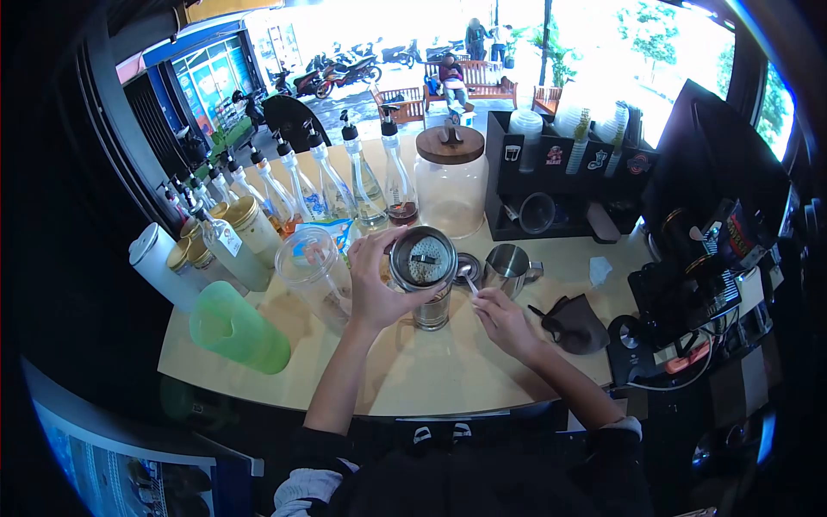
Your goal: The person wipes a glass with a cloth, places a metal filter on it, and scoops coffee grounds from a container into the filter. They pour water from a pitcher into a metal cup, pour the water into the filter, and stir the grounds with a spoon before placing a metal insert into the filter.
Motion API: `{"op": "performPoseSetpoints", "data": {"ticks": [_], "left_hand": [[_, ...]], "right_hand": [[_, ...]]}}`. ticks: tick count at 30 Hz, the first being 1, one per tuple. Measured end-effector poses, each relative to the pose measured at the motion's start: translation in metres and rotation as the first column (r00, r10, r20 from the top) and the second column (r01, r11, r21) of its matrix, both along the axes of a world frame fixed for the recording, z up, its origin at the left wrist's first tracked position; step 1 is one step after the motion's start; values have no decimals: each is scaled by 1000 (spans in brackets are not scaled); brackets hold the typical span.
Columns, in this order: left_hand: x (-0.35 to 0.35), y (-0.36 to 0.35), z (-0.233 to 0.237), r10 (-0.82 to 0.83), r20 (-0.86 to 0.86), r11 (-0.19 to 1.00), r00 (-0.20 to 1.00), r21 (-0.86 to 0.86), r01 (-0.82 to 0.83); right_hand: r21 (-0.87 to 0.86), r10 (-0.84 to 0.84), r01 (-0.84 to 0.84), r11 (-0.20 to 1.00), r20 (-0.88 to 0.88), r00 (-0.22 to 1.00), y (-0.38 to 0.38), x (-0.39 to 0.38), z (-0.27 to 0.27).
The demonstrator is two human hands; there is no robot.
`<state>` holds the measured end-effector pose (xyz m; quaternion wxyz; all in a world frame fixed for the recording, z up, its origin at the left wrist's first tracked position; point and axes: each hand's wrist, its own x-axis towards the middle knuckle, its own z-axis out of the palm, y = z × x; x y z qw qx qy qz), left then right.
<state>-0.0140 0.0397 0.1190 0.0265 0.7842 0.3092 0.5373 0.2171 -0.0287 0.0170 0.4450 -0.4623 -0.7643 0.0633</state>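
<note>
My left hand is wrapped round a round metal drip coffee filter. A pale perforated disc with a small dark handle shows inside it. Below the filter, a clear glass stands on the counter; whether the two touch is hard to see. In my right hand is a small spoon, pinched by its handle, its bowl just right of the filter. Behind the spoon lies a small round metal piece. A steel milk pitcher stands to the right of it.
A green jug and a clear plastic pitcher stand left on the counter. Pump bottles line the back beside a wooden-lidded jar. A black cup organizer and a dark cloth are right.
</note>
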Motion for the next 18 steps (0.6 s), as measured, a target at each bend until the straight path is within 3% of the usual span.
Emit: {"op": "performPoseSetpoints", "data": {"ticks": [2, 7, 12, 14, 16, 17, 18], "left_hand": [[0, 0, -2, -2, 8, 1000, 1000, -7, 2], [1, -2, -3, 52, -1, 998, 999, 41, -51], [2, -4, -4, 54, 3, 998, 999, 45, -54], [1, -5, -4, 49, 14, 998, 999, 39, -49], [1, -5, -5, 45, 35, 999, 998, 26, -46], [0, -5, -6, 44, 35, 999, 998, 25, -45], [0, -5, -7, 39, 41, 999, 998, 22, -39]], "right_hand": [[-118, -3, 10, 993, 60, 998, -3, 1, -6], [-144, -21, 37, 989, 109, 994, -13, -2, -18], [-216, -12, 34, 976, 102, 995, -21, 3, 21], [198, -113, 92, 976, 98, 989, -11, 23, 38], [203, -289, 302, 931, -93, 953, 2, 42, 46], [202, -290, 303, 931, -93, 952, 8, 53, 45], [55, -345, 358, 932, -169, 923, 16, 64, 39]]}}
